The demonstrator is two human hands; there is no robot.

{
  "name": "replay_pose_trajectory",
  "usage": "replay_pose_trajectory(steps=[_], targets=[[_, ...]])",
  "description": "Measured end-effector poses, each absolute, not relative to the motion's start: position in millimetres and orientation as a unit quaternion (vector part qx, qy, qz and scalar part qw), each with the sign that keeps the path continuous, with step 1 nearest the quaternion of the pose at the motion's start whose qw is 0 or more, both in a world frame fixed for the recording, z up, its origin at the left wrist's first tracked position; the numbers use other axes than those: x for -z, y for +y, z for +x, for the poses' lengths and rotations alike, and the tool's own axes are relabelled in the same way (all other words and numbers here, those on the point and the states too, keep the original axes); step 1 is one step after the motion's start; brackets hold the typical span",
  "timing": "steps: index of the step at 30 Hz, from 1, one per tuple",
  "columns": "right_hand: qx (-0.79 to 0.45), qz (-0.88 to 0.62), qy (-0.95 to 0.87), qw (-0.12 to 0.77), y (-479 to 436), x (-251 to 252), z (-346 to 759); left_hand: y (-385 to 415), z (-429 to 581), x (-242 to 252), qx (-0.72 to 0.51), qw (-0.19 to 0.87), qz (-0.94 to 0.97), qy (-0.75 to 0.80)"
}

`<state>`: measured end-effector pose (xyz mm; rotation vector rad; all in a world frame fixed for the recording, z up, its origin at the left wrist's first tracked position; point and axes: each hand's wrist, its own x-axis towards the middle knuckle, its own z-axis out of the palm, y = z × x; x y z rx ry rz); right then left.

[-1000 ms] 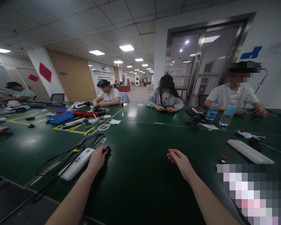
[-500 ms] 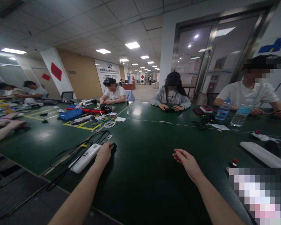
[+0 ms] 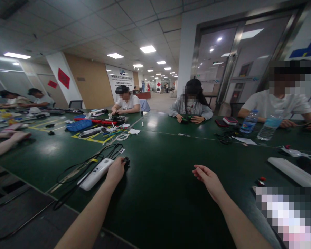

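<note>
My left hand (image 3: 116, 171) rests on the green tabletop, its fingers closed around a small black piece (image 3: 126, 162) whose kind is hard to make out. Right beside that hand lies a white power strip (image 3: 95, 174) marked with a 2. My right hand (image 3: 206, 177) is over the table further right, thumb and fingers drawn together. Nothing shows between those fingertips.
Black cables (image 3: 75, 166) loop around the power strip. A blue basket (image 3: 79, 125) and loose wires lie further left. Two water bottles (image 3: 271, 126) stand at the right, beyond a long white bar (image 3: 292, 171). Several people sit around the table.
The whole view has shifted very slightly. Both of my hands stay almost where they were, the left one still on the black piece. A person's hands across the table have moved a little.
</note>
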<state>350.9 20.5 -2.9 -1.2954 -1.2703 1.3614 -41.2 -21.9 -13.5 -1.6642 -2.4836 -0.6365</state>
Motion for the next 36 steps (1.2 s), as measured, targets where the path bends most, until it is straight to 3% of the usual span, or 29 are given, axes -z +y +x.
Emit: replay_pose_trajectory(steps=[18, 36], targets=[[-0.539, -0.516, -0.511, 0.427, 25, 11, 352, -22, -34, 9, 0.200, 0.100, -0.526, -0.821], [-0.542, -0.522, -0.502, 0.426, 17, -2, 348, -20, -36, 9, 0.188, 0.057, -0.518, -0.832]])
